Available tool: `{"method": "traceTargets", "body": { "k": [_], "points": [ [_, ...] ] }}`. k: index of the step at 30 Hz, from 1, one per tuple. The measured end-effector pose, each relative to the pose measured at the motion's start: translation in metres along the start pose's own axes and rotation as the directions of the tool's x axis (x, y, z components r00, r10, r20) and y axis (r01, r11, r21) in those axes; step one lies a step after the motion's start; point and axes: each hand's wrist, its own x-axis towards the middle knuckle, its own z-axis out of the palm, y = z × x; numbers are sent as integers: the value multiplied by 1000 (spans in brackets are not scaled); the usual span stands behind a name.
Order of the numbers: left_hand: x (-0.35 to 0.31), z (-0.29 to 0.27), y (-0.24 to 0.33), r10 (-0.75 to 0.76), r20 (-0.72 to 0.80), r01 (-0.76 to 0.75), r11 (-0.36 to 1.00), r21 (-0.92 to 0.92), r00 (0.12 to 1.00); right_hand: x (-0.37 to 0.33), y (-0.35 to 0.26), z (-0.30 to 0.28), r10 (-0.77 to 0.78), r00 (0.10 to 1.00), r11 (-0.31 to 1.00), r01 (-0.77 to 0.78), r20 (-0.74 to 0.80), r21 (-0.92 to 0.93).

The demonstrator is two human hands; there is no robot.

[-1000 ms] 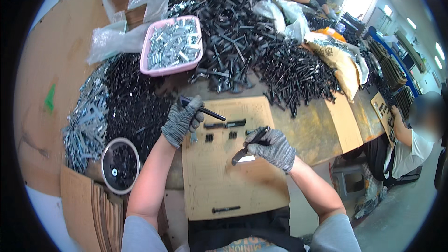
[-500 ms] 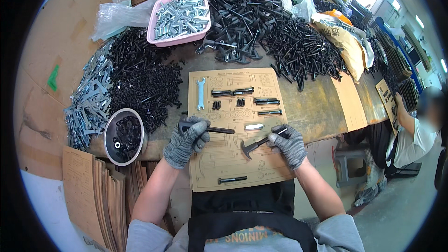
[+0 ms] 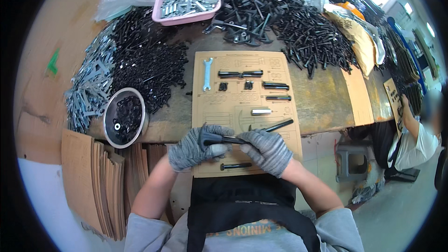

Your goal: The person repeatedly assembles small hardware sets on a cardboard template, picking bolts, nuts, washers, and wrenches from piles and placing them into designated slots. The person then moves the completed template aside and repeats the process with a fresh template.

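Observation:
Low over the printed cardboard sheet (image 3: 205,121), my gloved left hand (image 3: 189,151) is closed around the curved head of a black hook-headed rod (image 3: 218,139). My right hand (image 3: 270,151) pinches the shank of that same rod from the other side. Just beyond my right fingers, a second black hook-headed rod (image 3: 280,125) lies on the sheet, its head partly covered by the glove. A silver sleeve (image 3: 261,111) rests above it, and a black bolt (image 3: 236,165) lies near the bottom edge. Farther up are a wrench (image 3: 207,74) and several black bolts (image 3: 276,85).
A metal bowl (image 3: 144,120) of black nuts or rings stands left. Behind are a pink basin (image 3: 186,20) of silver sleeves and heaps of black bolts (image 3: 315,42). Silver flat pieces (image 3: 91,84) pile up far left. A co-worker (image 3: 422,135) sits at right holding another sheet.
My right hand has put its hook-headed rod down on the sheet and moved left onto the shank of the rod in my left hand. The view has tilted downward slightly.

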Motion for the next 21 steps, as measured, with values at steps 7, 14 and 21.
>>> {"method": "traceTargets", "body": {
  "k": [7,14,21],
  "points": [
    [-39,-43,-12,169,-175,-35,808,588,970,-11,-5,12,115,987,963,-83,113,-256],
    [-31,-12,-15,227,-91,2,365,931,969,-14,-4,1,37,999,927,-47,-36,-371],
    [-30,-19,-11,178,-45,-32,407,913,983,-25,86,-51,-93,991,867,35,-92,-498]
  ]
}}
